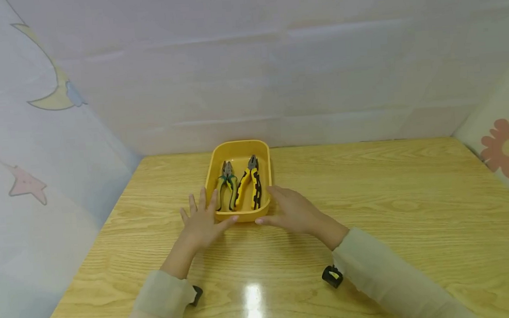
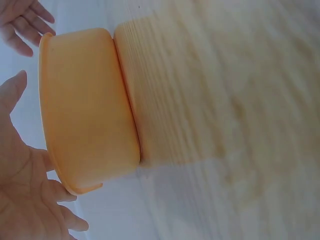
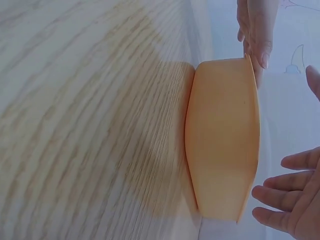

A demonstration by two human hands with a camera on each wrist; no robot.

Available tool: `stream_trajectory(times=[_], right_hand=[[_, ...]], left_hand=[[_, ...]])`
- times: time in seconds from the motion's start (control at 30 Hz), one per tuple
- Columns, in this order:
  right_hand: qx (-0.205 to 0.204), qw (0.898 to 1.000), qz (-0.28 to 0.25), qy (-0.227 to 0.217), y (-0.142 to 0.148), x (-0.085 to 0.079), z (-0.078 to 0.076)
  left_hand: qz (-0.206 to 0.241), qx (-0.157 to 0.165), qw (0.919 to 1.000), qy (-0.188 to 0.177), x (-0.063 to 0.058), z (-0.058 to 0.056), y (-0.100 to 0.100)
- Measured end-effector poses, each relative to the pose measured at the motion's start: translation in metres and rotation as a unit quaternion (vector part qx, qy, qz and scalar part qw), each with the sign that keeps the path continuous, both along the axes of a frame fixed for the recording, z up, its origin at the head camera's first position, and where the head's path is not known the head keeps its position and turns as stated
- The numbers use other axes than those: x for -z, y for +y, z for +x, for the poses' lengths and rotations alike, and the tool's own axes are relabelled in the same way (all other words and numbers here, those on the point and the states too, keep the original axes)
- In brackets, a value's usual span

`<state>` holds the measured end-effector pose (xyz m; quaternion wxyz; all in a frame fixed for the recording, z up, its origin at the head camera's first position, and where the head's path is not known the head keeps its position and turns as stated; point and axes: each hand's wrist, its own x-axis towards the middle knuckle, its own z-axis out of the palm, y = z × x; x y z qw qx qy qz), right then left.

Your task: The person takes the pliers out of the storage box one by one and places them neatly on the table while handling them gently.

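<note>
A yellow plastic bin (image 1: 244, 217) stands on the wooden table near its back edge. Inside lie pliers with green-and-yellow handles (image 1: 227, 186) on the left and pliers with yellow-and-black handles (image 1: 250, 182) on the right. My left hand (image 1: 201, 227) is at the front left corner of the bin, fingers spread and fingertips right at the rim. At the front right corner is my right hand (image 1: 296, 210), thumb apart from the fingers. In the right wrist view its fingers (image 3: 285, 199) are extended beside the bin wall (image 3: 220, 140). Neither hand grips the bin.
The wooden table (image 1: 393, 204) reaches left and right of the bin. Behind it hangs a pale cloth backdrop (image 1: 302, 78), close to the bin's far end. Dark wrist devices show under both sleeves, one at the right sleeve (image 1: 370, 259).
</note>
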<state>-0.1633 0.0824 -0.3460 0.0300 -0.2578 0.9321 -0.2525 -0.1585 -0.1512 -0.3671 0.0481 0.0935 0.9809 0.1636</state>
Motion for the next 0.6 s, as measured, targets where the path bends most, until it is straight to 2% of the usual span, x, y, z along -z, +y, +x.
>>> stream_trajectory(times=[0.17,0.43,0.6], right_hand=[[-0.006,1.0,-0.004,0.002,-0.007,0.0,-0.004],[0.007,0.998,-0.056,-0.042,-0.018,-0.003,-0.009],[0.011,0.995,-0.074,-0.061,-0.026,-0.001,-0.013]], left_hand=[[0.01,-0.004,0.9999,0.0,0.002,-0.003,-0.003],[-0.003,-0.009,0.9999,0.007,0.005,-0.01,-0.005],[0.004,-0.007,1.0,0.003,0.004,-0.009,-0.006]])
